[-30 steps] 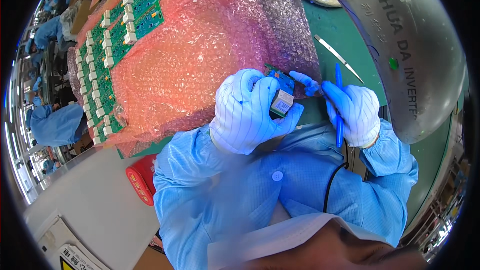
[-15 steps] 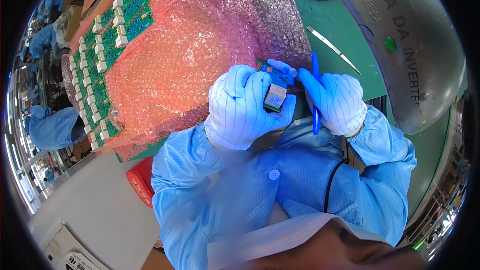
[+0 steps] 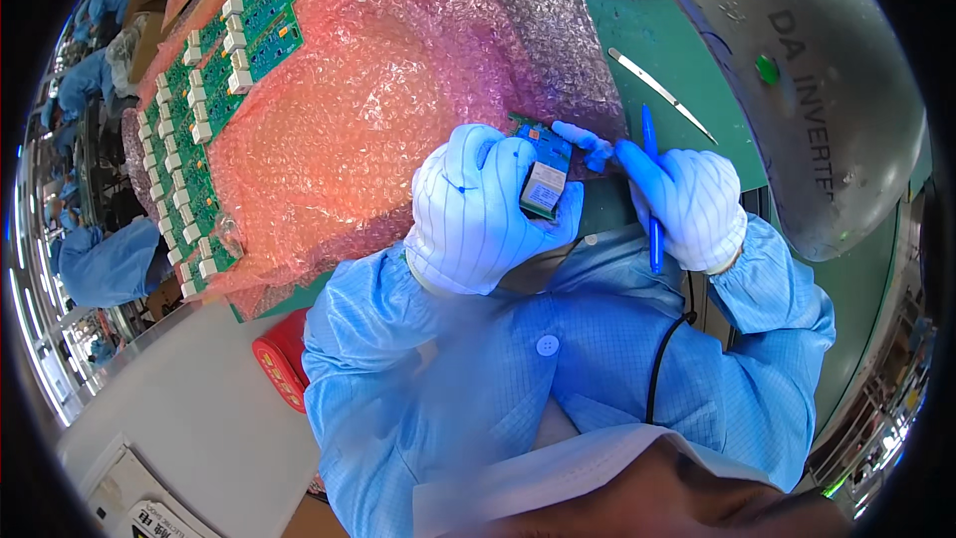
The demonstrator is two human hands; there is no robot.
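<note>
My left hand (image 3: 476, 209), in a white striped glove, is closed around a small green circuit board (image 3: 548, 144). A pale block with a label sits on the board's near end. Gloved in the same way, my right hand (image 3: 689, 201) grips a blue pen (image 3: 650, 139), which stands nearly upright between the fingers. At the right fingertips is a crumpled bluish piece (image 3: 588, 144), just off the board's right edge; whether it is cloth or loose glove material I cannot tell.
Pink bubble wrap (image 3: 368, 70) covers much of the green table mat (image 3: 732, 154). Rows of circuit boards (image 3: 214, 100) with white blocks lie on its left. White-handled tweezers (image 3: 662, 95) rest beyond my right hand. A large grey lamp housing (image 3: 797, 90) hangs at the upper right.
My right hand has moved right, away from the board, with the pen and the crumpled piece. The left hand and board have shifted slightly left.
</note>
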